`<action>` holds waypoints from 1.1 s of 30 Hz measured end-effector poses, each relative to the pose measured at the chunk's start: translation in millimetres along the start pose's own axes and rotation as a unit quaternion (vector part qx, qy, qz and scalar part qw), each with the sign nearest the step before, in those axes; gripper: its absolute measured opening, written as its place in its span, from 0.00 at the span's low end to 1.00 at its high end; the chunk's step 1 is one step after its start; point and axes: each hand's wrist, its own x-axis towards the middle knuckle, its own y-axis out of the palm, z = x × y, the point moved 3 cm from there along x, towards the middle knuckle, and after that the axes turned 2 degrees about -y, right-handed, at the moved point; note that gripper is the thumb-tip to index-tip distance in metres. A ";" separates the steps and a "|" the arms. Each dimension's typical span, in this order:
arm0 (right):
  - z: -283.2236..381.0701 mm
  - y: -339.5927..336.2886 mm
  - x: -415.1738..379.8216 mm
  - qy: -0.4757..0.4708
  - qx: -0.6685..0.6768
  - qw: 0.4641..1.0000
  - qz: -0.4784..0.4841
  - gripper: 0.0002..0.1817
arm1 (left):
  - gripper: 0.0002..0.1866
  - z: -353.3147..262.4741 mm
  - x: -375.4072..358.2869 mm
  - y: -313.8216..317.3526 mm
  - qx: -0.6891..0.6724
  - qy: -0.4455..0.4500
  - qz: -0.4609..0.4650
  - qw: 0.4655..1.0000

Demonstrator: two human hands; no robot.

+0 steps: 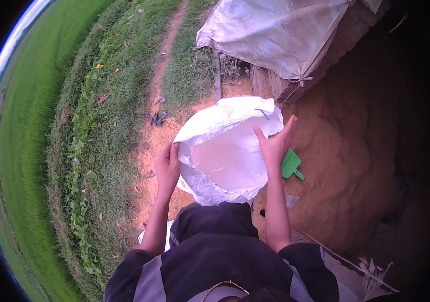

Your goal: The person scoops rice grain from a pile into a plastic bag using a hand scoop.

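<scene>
Centrally, the white sack point(225, 194) hangs between the hands over the ground, just in front of the person's dark clothing, its wide mouth facing up. The left hand point(166, 163) pinches the left side of the rim, thumb and fingers closed on the fabric. At the opposite side, the right hand point(275, 146) has a wide grip, thumb towards the mouth and fingers raised near the outer edge; whether it bears any weight, I cannot tell. Held at both sides like this, the mouth presumably keeps its round spread. Thin pale strands lie inside, and a short blue strip point(261, 114) shows near the far edge.

Right of the sack, a green scoop point(291, 163) lies on the near-left edge of the brown heap point(345, 166), with a clear scrap point(292, 201) nearer the person. Beyond, a pale sheet point(275, 35) is gathered with cord, likely to secure it. No brand, label or writing is legible.
</scene>
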 end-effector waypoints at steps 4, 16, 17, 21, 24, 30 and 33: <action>9.2 19.0 14.8 -0.022 -0.072 0.996 0.045 0.45 | 0.14 -4.8 -21.3 -31.5 -0.011 -0.006 -0.013 1.000; 47.9 67.0 -7.7 -0.392 0.099 0.872 0.277 0.10 | 0.15 27.7 -45.4 -89.5 -0.029 -0.024 -0.078 0.996; 47.8 74.0 -8.5 -0.380 0.091 0.868 0.307 0.11 | 0.15 26.5 -45.1 -92.9 -0.028 -0.027 -0.083 0.996; 60.5 78.2 -19.6 -0.326 0.083 0.862 0.380 0.13 | 0.16 27.4 -48.2 -100.3 -0.024 -0.019 -0.106 0.994; 65.6 86.9 -27.3 -0.369 0.062 0.865 0.335 0.14 | 0.16 31.5 -48.2 -106.0 -0.023 -0.013 -0.112 0.993; 76.1 106.6 -31.3 -0.351 0.061 0.896 0.266 0.14 | 0.15 30.7 -49.8 -110.2 -0.026 -0.015 -0.122 0.992; 84.9 117.0 -23.5 -0.308 0.072 0.909 0.271 0.16 | 0.14 30.6 -49.5 -111.3 -0.018 -0.005 -0.131 0.991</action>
